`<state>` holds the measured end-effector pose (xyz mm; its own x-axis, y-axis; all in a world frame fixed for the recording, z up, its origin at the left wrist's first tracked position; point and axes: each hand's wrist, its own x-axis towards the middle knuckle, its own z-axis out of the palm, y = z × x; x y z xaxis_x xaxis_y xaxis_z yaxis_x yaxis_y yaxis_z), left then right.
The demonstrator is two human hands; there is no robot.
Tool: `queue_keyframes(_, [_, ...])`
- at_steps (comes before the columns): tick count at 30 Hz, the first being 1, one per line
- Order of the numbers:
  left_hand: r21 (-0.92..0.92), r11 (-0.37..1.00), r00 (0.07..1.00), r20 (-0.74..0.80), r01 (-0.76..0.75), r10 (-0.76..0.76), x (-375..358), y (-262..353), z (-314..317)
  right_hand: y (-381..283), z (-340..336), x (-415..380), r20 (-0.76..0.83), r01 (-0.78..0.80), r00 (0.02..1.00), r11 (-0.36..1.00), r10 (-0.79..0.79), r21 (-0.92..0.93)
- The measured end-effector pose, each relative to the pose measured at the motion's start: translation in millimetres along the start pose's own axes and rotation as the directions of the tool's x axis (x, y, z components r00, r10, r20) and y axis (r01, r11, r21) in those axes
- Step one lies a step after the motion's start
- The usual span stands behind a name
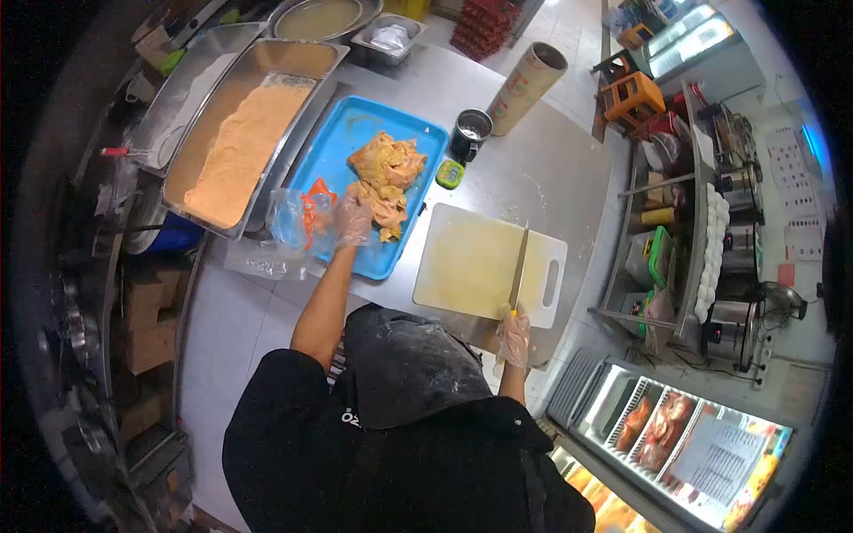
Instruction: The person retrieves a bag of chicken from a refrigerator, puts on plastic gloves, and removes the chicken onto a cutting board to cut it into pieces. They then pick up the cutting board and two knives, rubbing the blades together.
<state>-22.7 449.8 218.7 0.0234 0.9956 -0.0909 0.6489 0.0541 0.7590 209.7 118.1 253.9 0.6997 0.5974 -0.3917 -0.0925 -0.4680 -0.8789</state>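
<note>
My left hand [353, 222], in a clear plastic glove, is at the near left edge of the raw chicken [388, 169], its fingers closed on the meat. The yellowish, marinated-looking chicken lies heaped in a blue tray [306, 173]. My right hand [514, 338], also gloved, is wrapped round the handle of a long kitchen knife [519, 271]. The blade points away from me and lies over the right part of a white cutting board [462, 258]. A plastic bag with orange print [306, 218] is at the tray's left edge, beside my left hand.
Left of the tray stands a deep metal pan of orange-tinted flour [249, 151], with a white-flour pan [191, 102] beyond. A green timer [450, 174], a dark metal cup [471, 133] and a cardboard tube [529, 87] stand behind the board. Shelving [662, 258] runs along the right.
</note>
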Motion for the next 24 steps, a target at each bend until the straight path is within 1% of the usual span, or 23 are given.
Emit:
queue_keyframes(1, [0.011, 0.988, 0.986, -0.075, -0.151, 0.151, -7.5, 25.3, -8.8, -2.0, -2.6, 1.1, 0.035, -0.017, 0.999, 0.999, 0.016, 0.041])
queue_keyframes(2, [0.032, 0.955, 0.943, -0.152, -0.296, 0.297, -11.2, 40.1, -12.8, -4.2, -4.9, 3.7, 0.074, -0.032, 0.997, 0.996, 0.026, 0.08])
queue_keyframes(3, [0.029, 0.955, 0.943, -0.152, -0.297, 0.298, -9.4, 42.4, -9.8, -5.9, -7.5, 7.0, 0.071, -0.03, 0.997, 0.996, 0.025, 0.079])
queue_keyframes(4, [0.199, 0.896, 0.905, -0.081, -0.396, 0.418, -5.9, 44.5, -5.6, -6.7, -10.3, 11.1, 0.066, 0.024, 0.997, 0.999, -0.027, 0.046])
queue_keyframes(5, [0.356, 0.796, 0.853, 0.009, -0.49, 0.521, -2.5, 46.3, -1.5, -6.4, -12.0, 17.3, 0.063, 0.08, 0.995, 0.997, -0.081, 0.016])
queue_keyframes(6, [0.355, 0.794, 0.85, 0.007, -0.494, 0.527, -3.0, 47.0, 2.9, -3.9, -15.5, 24.8, 0.06, 0.085, 0.995, 0.996, -0.086, 0.019])
queue_keyframes(8, [0.537, 0.663, 0.824, 0.118, -0.522, 0.554, -8.1, 48.4, 15.3, 9.2, -26.6, 39.6, 0.018, 0.165, 0.986, 0.985, -0.166, 0.041])
queue_keyframes(9, [0.532, 0.655, 0.817, 0.135, -0.537, 0.56, -7.1, 46.7, 20.7, 20.3, -28.3, 47.2, 0.002, 0.155, 0.988, 0.987, -0.155, 0.046])
queue_keyframes(11, [0.5, 0.672, 0.822, 0.167, -0.547, 0.545, -5.4, 36.8, 25.3, 46.3, -30.1, 56.2, -0.131, 0.281, 0.958, 0.922, -0.255, 0.265])
queue_keyframes(12, [0.497, 0.661, 0.813, 0.183, -0.562, 0.553, -4.0, 38.6, 23.6, 45.2, -33.1, 54.3, -0.147, 0.277, 0.958, 0.922, -0.245, 0.271])
queue_keyframes(13, [0.447, 0.711, 0.839, 0.254, -0.543, 0.481, -1.9, 46.3, 17.3, 35.0, -36.0, 50.4, -0.113, 0.114, 0.988, 0.99, -0.105, 0.079])
queue_keyframes(14, [0.401, 0.758, 0.854, 0.327, -0.514, 0.406, -1.1, 55.2, 12.3, 29.7, -38.6, 48.2, -0.104, -0.056, 0.994, 0.991, 0.044, -0.12])
queue_keyframes(15, [0.326, 0.842, 0.891, 0.303, -0.429, 0.337, -7.3, 66.9, 4.2, 35.4, -39.1, 51.9, -0.111, -0.057, 0.993, 0.992, 0.045, -0.11])
queue_keyframes(17, [0.312, 0.845, 0.891, 0.287, -0.435, 0.352, -11.5, 63.7, 2.0, 51.2, -34.5, 57.9, -0.184, 0.025, 0.98, 0.965, -0.075, -0.26])
queue_keyframes(18, [0.299, 0.852, 0.895, 0.269, -0.429, 0.356, -14.6, 68.0, -4.1, 49.2, -32.2, 55.8, -0.188, 0.016, 0.98, 0.969, -0.064, -0.246])
queue_keyframes(20, [0.32, 0.846, 0.899, 0.261, -0.425, 0.353, -22.7, 82.1, -2.9, 46.1, -30.1, 49.6, -0.146, 0.119, 0.977, 0.969, -0.153, -0.216])
queue_keyframes(21, [0.329, 0.849, 0.906, 0.24, -0.413, 0.348, -26.7, 89.1, -3.6, 39.8, -28.8, 44.9, -0.146, 0.109, 0.979, 0.972, -0.142, -0.208])
queue_keyframes(22, [0.333, 0.846, 0.905, 0.243, -0.416, 0.349, -24.7, 84.3, 1.5, 30.2, -28.0, 42.6, -0.141, 0.108, 0.979, 0.957, -0.15, -0.269])
queue_keyframes(23, [0.325, 0.837, 0.897, 0.189, -0.44, 0.399, -20.0, 77.7, 11.8, 24.1, -27.9, 43.5, -0.136, 0.113, 0.977, 0.937, -0.165, -0.331])
queue_keyframes(24, [0.313, 0.826, 0.883, 0.134, -0.468, 0.45, -19.1, 83.2, 14.9, 23.6, -28.0, 45.8, -0.143, 0.116, 0.975, 0.937, -0.171, -0.329])
